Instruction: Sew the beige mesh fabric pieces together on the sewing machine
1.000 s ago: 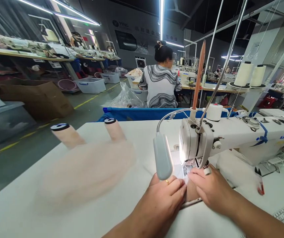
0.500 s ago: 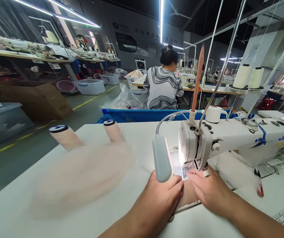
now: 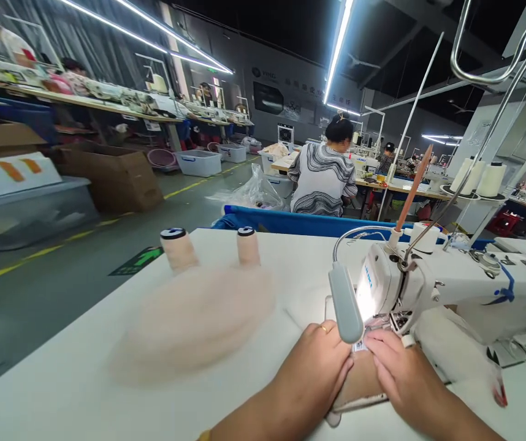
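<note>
A small beige fabric piece (image 3: 362,383) lies flat on the white table under the presser foot of a white JUKI sewing machine (image 3: 456,288). My left hand (image 3: 320,367) presses down on its left side with the fingers together and a ring showing. My right hand (image 3: 394,367) lies on its right side, fingertips at a small white label near the needle. The grey lamp head (image 3: 344,302) on a gooseneck hangs just above my left hand and hides the needle area.
A blurred pile of pale pink fabric (image 3: 194,321) and two pink thread cones (image 3: 178,248) sit on the table (image 3: 60,398) to the left. A blue bin edge (image 3: 290,222) lies behind the table. A person in a striped top (image 3: 323,177) sits ahead at another station. Boxes line the aisle at left.
The view has swung left and tilted up, so everything sits further right in the frame. Both hands stay pressed on the beige piece at the needle, about where they were.
</note>
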Available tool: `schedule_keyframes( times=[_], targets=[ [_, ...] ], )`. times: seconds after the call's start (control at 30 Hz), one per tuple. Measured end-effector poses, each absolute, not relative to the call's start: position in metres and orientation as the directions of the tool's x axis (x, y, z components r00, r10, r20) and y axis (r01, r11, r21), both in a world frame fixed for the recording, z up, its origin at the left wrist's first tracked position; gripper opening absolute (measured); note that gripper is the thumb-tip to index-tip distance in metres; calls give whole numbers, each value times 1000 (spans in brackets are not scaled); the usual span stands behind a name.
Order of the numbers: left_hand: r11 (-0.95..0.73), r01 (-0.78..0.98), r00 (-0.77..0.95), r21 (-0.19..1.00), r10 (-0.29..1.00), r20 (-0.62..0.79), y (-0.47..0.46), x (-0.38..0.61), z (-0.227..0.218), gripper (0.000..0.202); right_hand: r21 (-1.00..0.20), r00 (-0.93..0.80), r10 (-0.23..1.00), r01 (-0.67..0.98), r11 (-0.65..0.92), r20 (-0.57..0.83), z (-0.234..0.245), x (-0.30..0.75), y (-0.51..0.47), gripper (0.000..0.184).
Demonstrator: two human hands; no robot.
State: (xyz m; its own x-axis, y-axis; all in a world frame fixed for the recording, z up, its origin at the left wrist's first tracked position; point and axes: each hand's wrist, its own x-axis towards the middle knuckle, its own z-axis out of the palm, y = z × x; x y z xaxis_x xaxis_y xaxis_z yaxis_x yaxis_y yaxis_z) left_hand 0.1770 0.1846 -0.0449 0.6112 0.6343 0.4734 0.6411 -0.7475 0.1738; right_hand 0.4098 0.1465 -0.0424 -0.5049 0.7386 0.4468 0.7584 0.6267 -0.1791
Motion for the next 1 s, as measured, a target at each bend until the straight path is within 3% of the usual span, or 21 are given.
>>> schedule_keyframes(
  times=[0.13, 0.33, 0.5, 0.6, 0.7, 0.77, 0.8, 0.87, 0.93, 1.0],
  targets=[
    [-705, 694, 594, 147, 676, 436, 189, 182, -59, 14, -168, -511, 738, 761, 627, 441, -44, 411, 147, 49],
    [-712, 683, 612, 162, 679, 404, 186, 176, -40, 13, -165, -515, 723, 750, 640, 460, -48, 413, 147, 48],
    [-712, 676, 639, 191, 695, 329, 185, 167, -28, 30, -166, -523, 694, 727, 667, 495, -47, 412, 148, 49],
    [-714, 667, 650, 211, 697, 303, 174, 153, -21, 28, -173, -559, 635, 663, 729, 534, -41, 407, 144, 51],
    [-713, 619, 648, 329, 700, 299, 154, 134, -9, 21, -174, -596, 567, 587, 791, 568, -32, 396, 136, 54],
    [-642, 541, 628, 543, 738, 247, 140, 122, 0, 19, -199, -607, 565, 563, 802, 559, -24, 385, 131, 54],
    [-554, 493, 604, 671, 773, 194, 135, 115, 5, 19, -250, -605, 586, 550, 797, 538, -18, 378, 129, 48],
    [-300, 379, 533, 875, 844, 59, 126, 101, 13, 21, -472, -580, 700, 520, 712, 416, -3, 364, 127, 22],
    [-77, 254, 450, 964, 892, -47, 121, 88, 19, 30, -740, -551, 817, 478, 474, 168, 15, 350, 127, 12],
    [7, 195, 375, 981, 923, -81, 117, 78, 23, 41, -831, -513, 857, 499, 245, -56, 30, 336, 129, 11]
  ],
)
